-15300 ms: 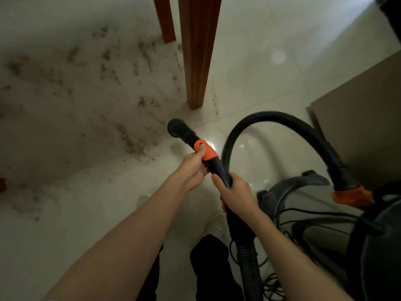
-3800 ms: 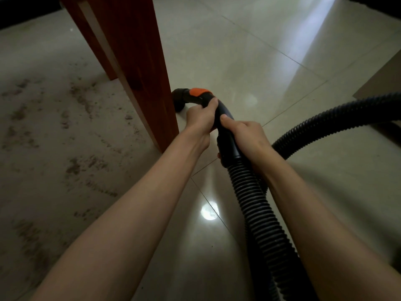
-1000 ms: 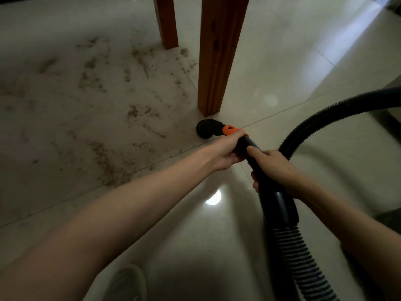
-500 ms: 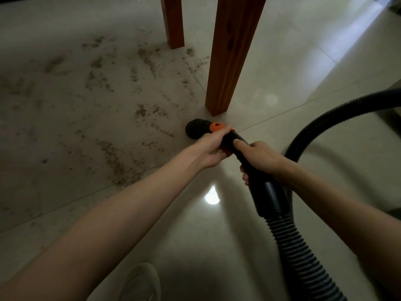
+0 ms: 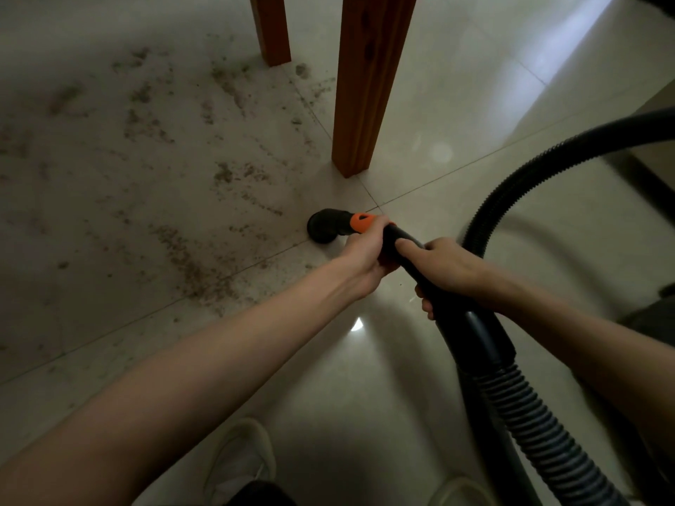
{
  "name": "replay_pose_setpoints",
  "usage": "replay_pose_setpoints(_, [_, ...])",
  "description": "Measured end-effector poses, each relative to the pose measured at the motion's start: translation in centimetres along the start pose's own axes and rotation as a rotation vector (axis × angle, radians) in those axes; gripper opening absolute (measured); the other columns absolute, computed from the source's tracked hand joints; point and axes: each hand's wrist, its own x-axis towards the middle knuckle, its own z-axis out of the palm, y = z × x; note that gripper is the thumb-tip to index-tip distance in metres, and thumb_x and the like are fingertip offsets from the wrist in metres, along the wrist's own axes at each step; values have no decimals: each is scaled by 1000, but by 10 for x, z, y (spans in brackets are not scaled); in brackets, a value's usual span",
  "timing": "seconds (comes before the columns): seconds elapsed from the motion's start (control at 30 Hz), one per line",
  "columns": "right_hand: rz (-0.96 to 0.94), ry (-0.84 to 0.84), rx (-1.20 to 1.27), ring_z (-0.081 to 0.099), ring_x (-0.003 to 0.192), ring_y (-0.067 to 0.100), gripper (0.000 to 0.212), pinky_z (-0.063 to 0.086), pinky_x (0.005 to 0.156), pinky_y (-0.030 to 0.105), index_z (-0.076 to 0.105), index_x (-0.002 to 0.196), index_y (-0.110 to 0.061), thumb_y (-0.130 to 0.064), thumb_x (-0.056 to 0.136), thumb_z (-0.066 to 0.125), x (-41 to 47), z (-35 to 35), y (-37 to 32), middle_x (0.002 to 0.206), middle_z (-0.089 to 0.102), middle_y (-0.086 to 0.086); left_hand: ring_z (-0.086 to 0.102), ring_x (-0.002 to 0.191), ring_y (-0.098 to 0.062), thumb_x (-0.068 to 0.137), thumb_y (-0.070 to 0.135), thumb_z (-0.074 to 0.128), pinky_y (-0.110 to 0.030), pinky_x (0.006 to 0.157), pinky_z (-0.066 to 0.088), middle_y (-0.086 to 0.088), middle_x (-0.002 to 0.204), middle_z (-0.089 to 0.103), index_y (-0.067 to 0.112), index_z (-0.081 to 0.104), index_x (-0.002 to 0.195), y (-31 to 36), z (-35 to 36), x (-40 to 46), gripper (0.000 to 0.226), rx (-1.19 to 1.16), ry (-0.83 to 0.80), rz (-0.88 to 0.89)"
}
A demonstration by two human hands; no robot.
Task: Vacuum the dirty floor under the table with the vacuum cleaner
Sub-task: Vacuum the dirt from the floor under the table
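Observation:
Both hands hold the black vacuum wand (image 5: 460,315). My left hand (image 5: 365,257) grips it just behind the orange collar (image 5: 361,222); my right hand (image 5: 442,266) grips it a little further back. The round black nozzle (image 5: 323,225) points down at the pale tiled floor, at the right edge of the brown dirt (image 5: 193,264). More dirt is scattered across the tiles to the left and back, beneath the table. The ribbed black hose (image 5: 540,429) runs back from the wand and arcs off to the right.
Two wooden table legs stand ahead: a near one (image 5: 369,85) just beyond the nozzle, a far one (image 5: 270,27) behind it. My light shoes (image 5: 241,458) are at the bottom edge. Something dark sits at the right edge (image 5: 653,315).
The nozzle has slid left and toward me along the floor, away from the near table leg and onto the edge of the dirt. Both hands keep their grip on the wand.

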Motion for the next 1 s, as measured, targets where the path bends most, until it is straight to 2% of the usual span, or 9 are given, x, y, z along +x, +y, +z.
replay_pose_setpoints(0.1, [1, -33, -9, 52, 36, 17, 39, 49, 40, 25, 48, 89, -2, -40, 98, 44, -4, -1, 0, 60, 52, 11, 57, 74, -19, 91, 17, 54, -34, 79, 52, -10, 79, 54, 4, 52, 92, -2, -3, -5, 13, -21, 17, 0])
replay_pose_setpoints(0.17, [-3, -51, -15, 52, 36, 17, 39, 49, 41, 25, 49, 91, -2, -40, 98, 44, -5, 0, 2, 60, 52, 11, 57, 76, -19, 89, 16, 56, -33, 79, 52, -10, 80, 54, 5, 52, 87, -4, -6, -9, 12, -39, 13, -14])
replay_pose_setpoints(0.23, [-7, -40, -20, 53, 37, 17, 40, 49, 41, 25, 49, 90, -1, -40, 98, 44, -6, 2, 4, 59, 52, 11, 57, 81, -21, 89, 17, 56, -34, 84, 51, -12, 86, 55, 4, 53, 92, -5, -8, -11, 14, -47, 6, -15])
replay_pose_setpoints(0.3, [-13, -13, -30, 54, 38, 19, 42, 51, 42, 26, 50, 89, -1, -41, 98, 43, -7, 5, 7, 61, 54, 11, 59, 85, -22, 91, 19, 55, -34, 83, 51, -13, 91, 56, 3, 52, 102, -6, -9, -13, 20, -51, 4, -12])
replay_pose_setpoints(0.43, [-41, 31, -93, 57, 43, 23, 46, 54, 47, 32, 51, 88, 1, -43, 98, 41, -12, 13, 11, 62, 56, 12, 60, 78, -19, 95, 24, 51, -33, 74, 53, -11, 85, 57, 4, 52, 95, -12, -10, -17, 20, -36, -32, -8])
replay_pose_setpoints(0.67, [-28, 0, -85, 56, 45, 24, 43, 54, 49, 33, 50, 92, 2, -40, 98, 42, -21, 13, 16, 63, 56, 13, 61, 78, -18, 93, 23, 54, -29, 76, 52, -10, 83, 59, 5, 54, 93, -19, -17, -26, 18, -31, -57, -30])
replay_pose_setpoints(0.83, [19, -25, -71, 56, 42, 21, 41, 51, 46, 29, 49, 93, -1, -41, 98, 43, -31, 11, 26, 61, 55, 11, 60, 88, -20, 96, 27, 50, -30, 79, 50, -13, 97, 60, 3, 50, 116, -29, -13, -43, 32, 8, -62, -69])
replay_pose_setpoints(1.0, [18, -46, -112, 56, 42, 22, 39, 51, 44, 28, 47, 85, -4, -41, 98, 43, -40, 11, 31, 60, 55, 11, 60, 86, -21, 96, 26, 49, -30, 77, 50, -13, 96, 60, 3, 53, 108, -33, -16, -57, 27, -15, -59, -91])
